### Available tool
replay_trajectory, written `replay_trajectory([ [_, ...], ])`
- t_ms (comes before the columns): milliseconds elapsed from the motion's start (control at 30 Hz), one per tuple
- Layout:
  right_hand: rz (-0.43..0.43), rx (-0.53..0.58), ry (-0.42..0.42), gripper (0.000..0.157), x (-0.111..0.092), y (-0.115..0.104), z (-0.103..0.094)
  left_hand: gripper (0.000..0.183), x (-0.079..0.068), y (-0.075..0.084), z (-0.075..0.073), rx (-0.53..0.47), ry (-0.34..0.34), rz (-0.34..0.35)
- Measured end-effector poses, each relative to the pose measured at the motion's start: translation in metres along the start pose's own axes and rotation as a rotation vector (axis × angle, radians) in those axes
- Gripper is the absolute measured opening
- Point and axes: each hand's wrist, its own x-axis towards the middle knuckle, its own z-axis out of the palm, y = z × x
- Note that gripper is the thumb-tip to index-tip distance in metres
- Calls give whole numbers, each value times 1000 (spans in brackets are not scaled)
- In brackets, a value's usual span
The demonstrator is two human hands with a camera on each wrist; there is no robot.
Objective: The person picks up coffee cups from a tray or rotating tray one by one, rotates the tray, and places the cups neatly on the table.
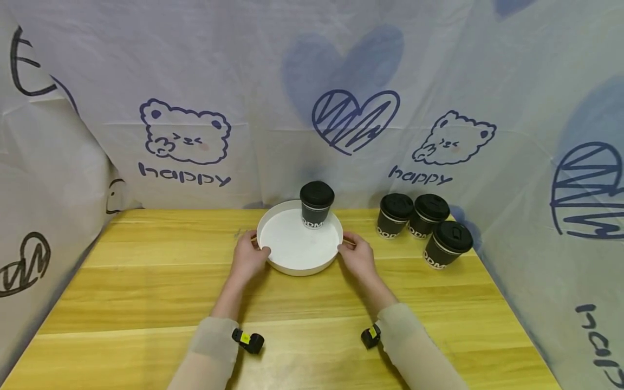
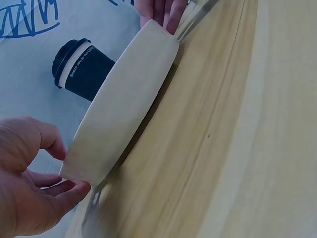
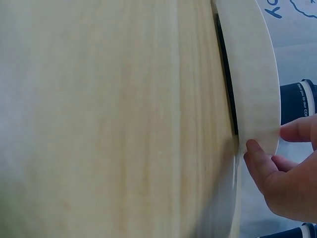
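A round white tray (image 1: 298, 249) with a low rim is held between both hands near the far edge of the table. My left hand (image 1: 247, 257) grips its left side, thumb at the rim and fingers beneath in the left wrist view. On the opposite side my right hand (image 1: 358, 255) holds the rim in the same way, the thumb (image 3: 297, 130) over the top edge. A dark paper cup (image 1: 316, 206) with a black lid stands upright in the tray, toward its back right. Dark shadow shows under the tray's wall (image 3: 252, 74) in the right wrist view.
Several more lidded dark cups stand to the right: two side by side, one cup (image 1: 395, 215) and another (image 1: 428, 215), with a third cup (image 1: 446, 245) nearer. The wooden table (image 1: 146, 292) meets a printed white cloth (image 1: 273, 108) at the back and sides.
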Motion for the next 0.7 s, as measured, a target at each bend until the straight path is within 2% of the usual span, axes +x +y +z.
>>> replay_trajectory([
  [333,4,-15,2,44,9,1,0,65,6,-2,-3,-12,-24,17],
  [700,-37,-70,-6,41,25,1,-2,65,23,-2,-14,84,-105,41],
])
